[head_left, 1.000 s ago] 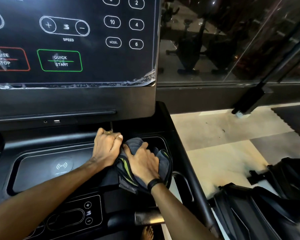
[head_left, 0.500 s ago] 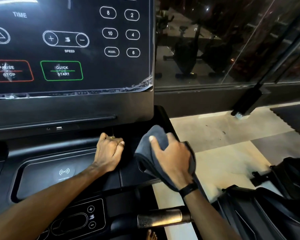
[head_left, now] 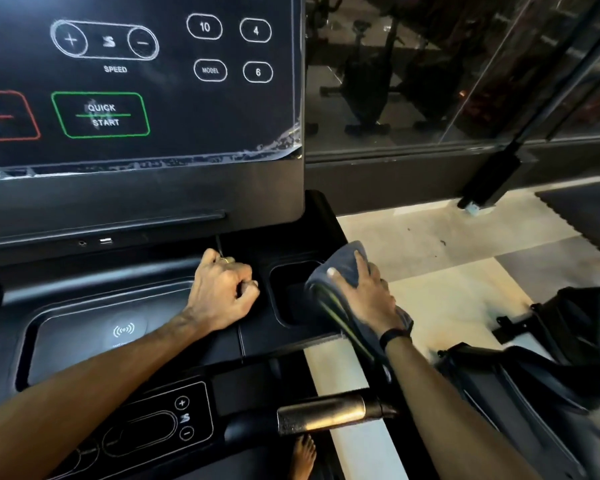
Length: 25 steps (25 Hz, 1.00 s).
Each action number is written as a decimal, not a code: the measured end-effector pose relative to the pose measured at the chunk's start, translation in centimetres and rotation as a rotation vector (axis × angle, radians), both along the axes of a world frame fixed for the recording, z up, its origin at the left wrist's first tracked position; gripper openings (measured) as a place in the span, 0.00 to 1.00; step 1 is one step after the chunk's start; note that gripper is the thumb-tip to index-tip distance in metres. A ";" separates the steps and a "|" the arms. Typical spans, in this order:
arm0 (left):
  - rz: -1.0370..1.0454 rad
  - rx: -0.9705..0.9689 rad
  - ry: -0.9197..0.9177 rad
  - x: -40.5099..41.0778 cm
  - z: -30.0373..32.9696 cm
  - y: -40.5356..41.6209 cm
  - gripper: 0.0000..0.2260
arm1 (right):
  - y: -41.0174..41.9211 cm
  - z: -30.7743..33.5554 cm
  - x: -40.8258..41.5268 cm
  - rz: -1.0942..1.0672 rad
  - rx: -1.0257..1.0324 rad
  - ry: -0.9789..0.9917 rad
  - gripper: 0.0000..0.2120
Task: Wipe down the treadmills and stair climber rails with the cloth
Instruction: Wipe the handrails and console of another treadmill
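Cloth (head_left: 343,271) under right hand (head_left: 368,299).

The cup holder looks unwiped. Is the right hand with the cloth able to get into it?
Probably yes: the right hand holds the cloth at the cup holder rim, and nothing blocks the recess.

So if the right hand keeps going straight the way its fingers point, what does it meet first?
The right hand, holding the cloth, points up and slightly left. It would likely meet the raised back edge of the treadmill console first, though depth is hard to judge.
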<state>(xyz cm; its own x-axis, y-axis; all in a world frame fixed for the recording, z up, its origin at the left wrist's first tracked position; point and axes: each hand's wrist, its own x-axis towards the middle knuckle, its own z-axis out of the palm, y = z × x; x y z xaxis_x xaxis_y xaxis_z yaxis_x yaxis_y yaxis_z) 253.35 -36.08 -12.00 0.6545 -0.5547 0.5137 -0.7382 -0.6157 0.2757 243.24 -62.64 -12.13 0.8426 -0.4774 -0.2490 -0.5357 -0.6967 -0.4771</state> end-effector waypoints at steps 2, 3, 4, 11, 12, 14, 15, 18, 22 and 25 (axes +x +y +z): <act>-0.053 0.026 -0.015 -0.2 0.1 0.0 0.13 | -2.3 0.2 0.2 -0.122 0.278 -0.040 0.27; -0.080 0.038 -0.033 -0.2 0.2 0.0 0.13 | -3.0 0.0 -0.2 -0.219 0.427 -0.065 0.20; -0.101 0.052 -0.055 -0.3 0.2 0.0 0.13 | -3.6 -0.3 -1.0 -0.309 0.536 -0.059 0.16; -0.201 0.039 -0.078 -0.2 -0.1 -0.5 0.14 | -1.4 -1.3 -11.0 -0.430 0.126 0.278 0.24; -0.215 0.037 -0.072 -0.1 -0.1 -0.5 0.14 | 0.5 -1.2 -11.0 -0.461 0.015 0.273 0.31; -0.238 0.045 -0.078 0.0 -0.1 -0.5 0.14 | 4.1 -0.7 -9.9 -0.416 -0.198 0.285 0.40; -0.250 0.052 -0.089 0.0 -0.2 -0.6 0.14 | 4.8 -0.5 -8.9 -0.374 -0.253 0.265 0.41; -0.301 0.070 -0.137 -0.1 0.0 -0.7 0.15 | 1.4 -0.5 -5.3 -0.339 -0.074 0.130 0.37; -0.411 0.151 -0.222 0.0 0.4 -1.0 0.15 | -5.0 -2.0 -3.3 -0.295 0.380 0.149 0.21; -0.412 0.143 -0.235 0.0 0.3 -1.0 0.15 | -6.4 -4.1 -6.8 -0.407 0.453 0.203 0.21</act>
